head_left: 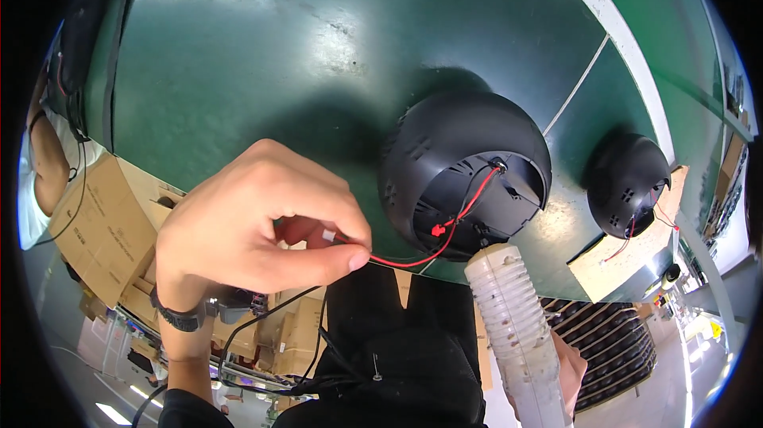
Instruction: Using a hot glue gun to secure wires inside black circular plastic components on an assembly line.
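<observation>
My left hand point(270, 217) is closed in a pinch on a thin red and black wire point(413, 261). A small white connector point(328, 235) shows between its fingers. The wire runs into a round black plastic housing point(469, 130), which rests on the green table with its opening towards me. Inside the housing, another red and black lead ends in a small red connector point(438, 230). My right hand point(568, 368), mostly hidden, grips a whitish, stained tool with a ribbed barrel point(505, 285). Its tip is at the housing's near rim; I cannot tell whether they touch.
A second black housing point(628, 182) with loose wires stands at the right beside a piece of cardboard point(628, 265). Below the table edge is a tray with rows of dark round parts point(608, 348). Cardboard boxes point(103, 229) and another person's arm point(48, 162) are at the left.
</observation>
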The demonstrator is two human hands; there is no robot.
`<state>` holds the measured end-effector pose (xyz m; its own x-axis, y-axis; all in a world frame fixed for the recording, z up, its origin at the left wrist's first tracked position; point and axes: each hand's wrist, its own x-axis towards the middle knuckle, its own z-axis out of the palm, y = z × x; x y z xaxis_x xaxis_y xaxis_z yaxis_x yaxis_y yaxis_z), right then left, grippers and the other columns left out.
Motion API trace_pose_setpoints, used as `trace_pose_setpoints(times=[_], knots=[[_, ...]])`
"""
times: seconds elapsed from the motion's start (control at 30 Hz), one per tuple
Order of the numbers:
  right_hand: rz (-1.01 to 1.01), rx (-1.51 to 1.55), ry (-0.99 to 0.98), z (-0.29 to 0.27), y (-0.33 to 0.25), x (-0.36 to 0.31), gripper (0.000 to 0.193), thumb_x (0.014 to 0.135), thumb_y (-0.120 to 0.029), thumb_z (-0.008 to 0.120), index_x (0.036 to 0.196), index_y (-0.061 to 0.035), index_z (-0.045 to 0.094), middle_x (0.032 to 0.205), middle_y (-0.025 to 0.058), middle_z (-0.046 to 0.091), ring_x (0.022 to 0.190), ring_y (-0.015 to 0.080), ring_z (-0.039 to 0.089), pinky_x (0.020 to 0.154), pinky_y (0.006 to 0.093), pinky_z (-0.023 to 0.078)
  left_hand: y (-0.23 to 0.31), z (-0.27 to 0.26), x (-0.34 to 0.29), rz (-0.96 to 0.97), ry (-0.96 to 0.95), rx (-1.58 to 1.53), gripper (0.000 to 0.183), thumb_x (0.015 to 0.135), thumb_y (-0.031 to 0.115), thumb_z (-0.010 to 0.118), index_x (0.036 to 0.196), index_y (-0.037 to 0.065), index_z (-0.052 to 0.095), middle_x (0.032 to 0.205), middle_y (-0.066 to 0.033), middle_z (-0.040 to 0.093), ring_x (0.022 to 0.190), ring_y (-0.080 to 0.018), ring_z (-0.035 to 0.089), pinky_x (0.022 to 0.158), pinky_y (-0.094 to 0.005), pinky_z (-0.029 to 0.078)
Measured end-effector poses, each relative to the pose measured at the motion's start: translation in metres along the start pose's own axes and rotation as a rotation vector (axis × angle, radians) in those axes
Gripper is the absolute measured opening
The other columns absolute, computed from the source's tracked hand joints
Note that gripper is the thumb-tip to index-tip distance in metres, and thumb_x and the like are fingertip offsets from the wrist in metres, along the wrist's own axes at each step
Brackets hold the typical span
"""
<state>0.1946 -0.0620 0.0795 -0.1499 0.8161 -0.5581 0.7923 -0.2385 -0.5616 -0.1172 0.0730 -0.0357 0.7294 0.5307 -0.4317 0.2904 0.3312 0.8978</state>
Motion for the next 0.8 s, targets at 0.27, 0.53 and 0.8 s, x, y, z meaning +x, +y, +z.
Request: trace_pose_setpoints(times=[0.27,0.53,0.8], knots=[[0.018,0.010,-0.131,-0.040,-0.015,-0.017,0.042,0.085,-0.016,0.072,0.120,0.0059,0.059,0.104,0.0187,0.069,0.055,0.0145,0.057,0.053,0.0261,0.048,-0.020,0.015,0.010,-0.134,0.337,-0.309,0.026,0.093,0.012,0.065,0.117,0.003,0.065,0.095,-0.0042,0.066,0.084,-0.0095,0.060,0.068,-0.0246,0.049],[0.334,0.619,0.302,-0.069,0.048,-0.107,0.036,0.092,-0.017,0.066,0.122,0.0029,0.060,0.069,-0.0004,0.059,0.055,0.0100,0.051,0.051,0.0285,0.041,-0.014,0.055,0.026,0.190,0.366,0.449,0.104,0.068,0.020,0.087,0.153,0.005,0.029,0.155,-0.0213,0.033,0.139,-0.0413,0.040,0.116,-0.0479,0.036],[0.200,-0.030,0.962,-0.075,0.304,-0.130,0.043,0.081,-0.008,0.065,0.122,0.0023,0.058,0.090,0.0158,0.065,0.082,0.0268,0.066,0.072,0.0376,0.052,0.009,0.095,0.042,0.180,0.527,0.593,0.131,0.054,0.042,0.097,0.154,0.002,0.021,0.156,-0.0261,0.026,0.142,-0.0447,0.035,0.118,-0.0487,0.034]])
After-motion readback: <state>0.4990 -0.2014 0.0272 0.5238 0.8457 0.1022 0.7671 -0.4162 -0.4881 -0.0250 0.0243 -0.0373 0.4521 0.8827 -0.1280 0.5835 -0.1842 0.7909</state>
